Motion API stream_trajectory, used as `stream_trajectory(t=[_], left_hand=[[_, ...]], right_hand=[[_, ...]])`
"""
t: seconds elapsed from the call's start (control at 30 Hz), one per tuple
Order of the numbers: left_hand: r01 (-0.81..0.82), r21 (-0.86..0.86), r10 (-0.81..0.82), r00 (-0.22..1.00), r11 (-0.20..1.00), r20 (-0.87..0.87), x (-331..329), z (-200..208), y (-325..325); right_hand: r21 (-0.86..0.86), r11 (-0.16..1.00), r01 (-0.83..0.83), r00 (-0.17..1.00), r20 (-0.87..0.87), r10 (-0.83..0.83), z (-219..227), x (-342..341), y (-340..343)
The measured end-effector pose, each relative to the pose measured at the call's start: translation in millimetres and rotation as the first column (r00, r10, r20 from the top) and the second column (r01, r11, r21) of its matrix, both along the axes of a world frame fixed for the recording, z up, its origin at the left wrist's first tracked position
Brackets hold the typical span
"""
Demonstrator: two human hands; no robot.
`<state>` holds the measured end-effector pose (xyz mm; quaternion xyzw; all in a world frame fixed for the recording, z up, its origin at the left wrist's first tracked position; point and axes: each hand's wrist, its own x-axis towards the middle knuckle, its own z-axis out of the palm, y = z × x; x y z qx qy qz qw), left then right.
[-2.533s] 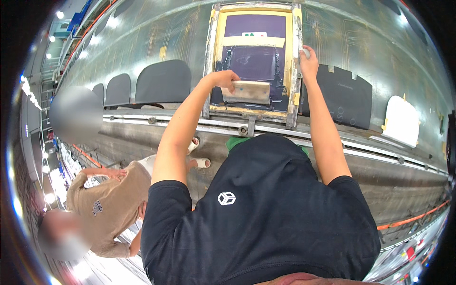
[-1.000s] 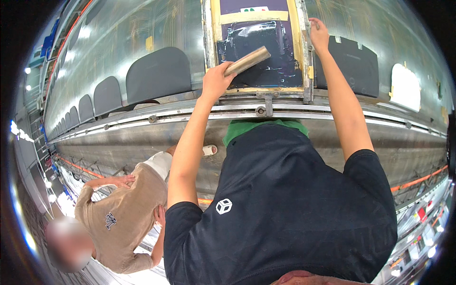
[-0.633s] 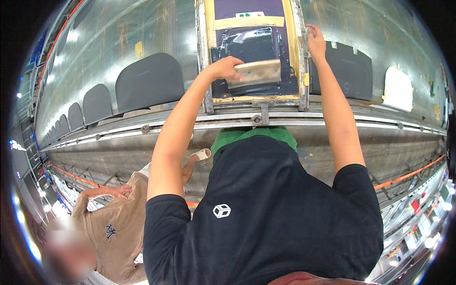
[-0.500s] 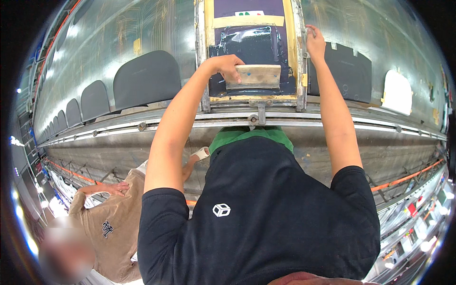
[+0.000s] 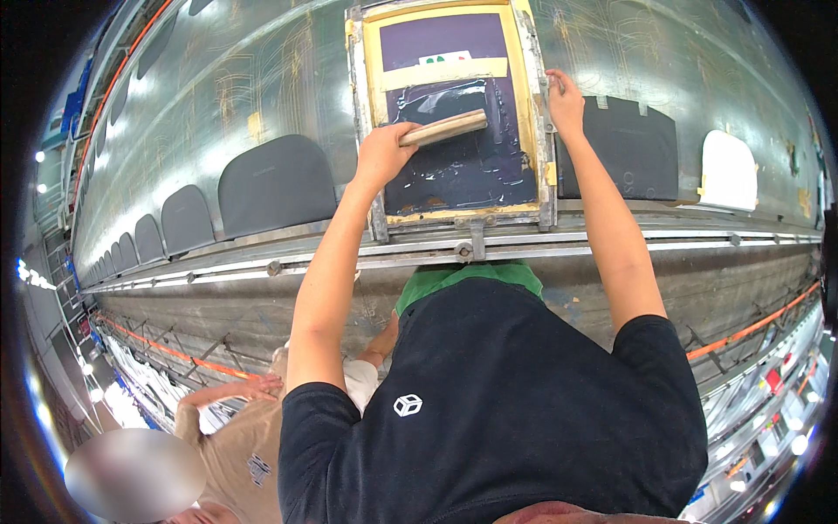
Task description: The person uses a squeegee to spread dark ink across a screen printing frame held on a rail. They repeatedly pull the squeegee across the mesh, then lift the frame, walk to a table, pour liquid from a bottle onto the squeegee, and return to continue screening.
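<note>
In my left hand is the left end of a wooden squeegee, its right end angled upward over the screen. Beneath it, dark wet ink coats the mesh of a screen printing frame; the ink pools glossily toward the far side and is smeared on the near part. The blade edge is turned from view, so contact with the mesh cannot be judged. My right hand has its fingers curled at the frame's right rail, seemingly gripping it. A strip of yellow tape crosses the mesh beyond the ink.
Several dark rounded panels line the long table to the left. A larger dark panel and a white panel lie to the right. A metal rail runs along the near edge. Behind on the left is another person in a brown shirt.
My left hand has moved the squeegee from the mesh's near end toward the far side and tilted it. My right hand stays at the frame's right side. The view has shifted slightly.
</note>
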<state>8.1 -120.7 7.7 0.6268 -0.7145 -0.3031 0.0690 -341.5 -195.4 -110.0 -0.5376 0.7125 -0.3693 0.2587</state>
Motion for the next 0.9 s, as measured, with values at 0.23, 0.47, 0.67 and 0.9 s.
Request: stream_trajectory(t=[0.23,0.47,0.67,0.9], left_hand=[[0.066,-0.087,-0.058,0.994,0.994,0.088,-6.6,-11.3,-69.0],[0.065,-0.234,-0.051,0.996,0.97,0.067,-19.1,-28.5,-84.4],[0.081,-0.417,-0.065,0.997,0.905,0.052,-30.6,-42.3,41.6],[0.123,-0.259,-0.13,0.992,0.958,-0.009,-17.1,-29.9,39.7]], right_hand=[[0.17,0.875,-0.454,0.674,-0.576,0.462,101.7,11.1,-12.7],[0.23,0.71,-0.665,0.613,-0.374,0.696,77.0,76.1,-31.8],[0.022,0.738,-0.674,0.687,-0.348,0.638,57.2,68.5,105.2],[0.16,0.689,-0.707,0.62,-0.328,0.713,86.3,65.8,99.6]])
